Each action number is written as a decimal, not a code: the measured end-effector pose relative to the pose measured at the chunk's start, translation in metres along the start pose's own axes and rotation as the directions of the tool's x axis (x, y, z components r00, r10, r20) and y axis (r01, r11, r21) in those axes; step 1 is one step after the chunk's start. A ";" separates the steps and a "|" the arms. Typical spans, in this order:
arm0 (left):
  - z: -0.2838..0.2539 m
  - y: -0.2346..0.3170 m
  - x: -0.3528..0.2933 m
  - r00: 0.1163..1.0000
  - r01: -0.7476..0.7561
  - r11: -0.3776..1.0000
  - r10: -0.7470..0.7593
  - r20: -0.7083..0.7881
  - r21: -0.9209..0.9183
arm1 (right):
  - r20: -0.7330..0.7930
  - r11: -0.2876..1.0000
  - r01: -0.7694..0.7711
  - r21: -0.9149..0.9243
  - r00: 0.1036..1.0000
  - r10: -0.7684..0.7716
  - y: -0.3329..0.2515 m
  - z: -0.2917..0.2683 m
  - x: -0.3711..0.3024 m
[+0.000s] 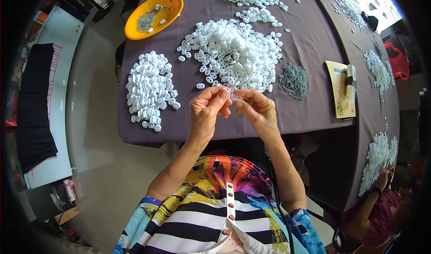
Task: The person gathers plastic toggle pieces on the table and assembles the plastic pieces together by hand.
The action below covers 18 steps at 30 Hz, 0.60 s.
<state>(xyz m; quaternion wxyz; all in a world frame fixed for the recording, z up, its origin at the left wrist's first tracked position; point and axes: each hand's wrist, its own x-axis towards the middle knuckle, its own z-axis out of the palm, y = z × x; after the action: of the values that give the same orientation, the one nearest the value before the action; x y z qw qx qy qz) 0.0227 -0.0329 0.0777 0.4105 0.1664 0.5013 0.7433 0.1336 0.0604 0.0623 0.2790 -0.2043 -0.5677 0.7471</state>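
My two hands meet just above the table's near edge, thumbs and fingertips almost touching. My right hand (259, 109) pinches a small white oval plastic piece (236, 98) between thumb and forefinger. In my left hand (208, 105), closed at the fingertips, is a tiny whitish part, mostly covered by the fingers. Directly beyond them rises a large heap of white oval pieces (233, 47) with paired holes. A smaller heap of similar white pieces (149, 85) lies to the left. To the right sits a small mound of grey, thin pieces resembling tiny springs (293, 81).
A yellow plate (177, 5) with small silvery bits stands at the far left of the brown-covered table (310, 43). On the right lies a flat yellow device (336, 92) with a clear cylinder (350, 85). Another person (375, 209) works at more white heaps, lower right.
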 end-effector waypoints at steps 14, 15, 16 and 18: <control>0.006 -0.013 -0.001 0.999 0.041 0.999 -0.041 -0.011 -0.014 | -0.161 0.991 0.016 0.136 0.987 0.006 0.007 0.006 0.003; 0.006 -0.013 -0.001 0.999 0.040 0.999 -0.041 -0.012 -0.015 | -0.198 0.994 0.014 0.109 0.980 0.007 0.009 0.006 0.002; 0.005 -0.014 -0.001 0.998 0.055 0.998 -0.055 -0.008 -0.015 | -0.234 0.997 0.012 0.081 0.972 0.007 0.011 0.006 0.001; 0.004 -0.016 -0.001 0.997 0.071 0.997 -0.071 -0.002 -0.016 | -0.221 0.995 0.035 0.090 0.975 -0.014 0.016 0.009 -0.001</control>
<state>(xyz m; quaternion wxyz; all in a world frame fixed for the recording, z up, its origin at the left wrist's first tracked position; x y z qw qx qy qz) 0.0330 -0.0286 0.0653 0.4371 0.1443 0.5016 0.7325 0.1263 0.0500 0.0497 0.3585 -0.2656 -0.5004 0.7420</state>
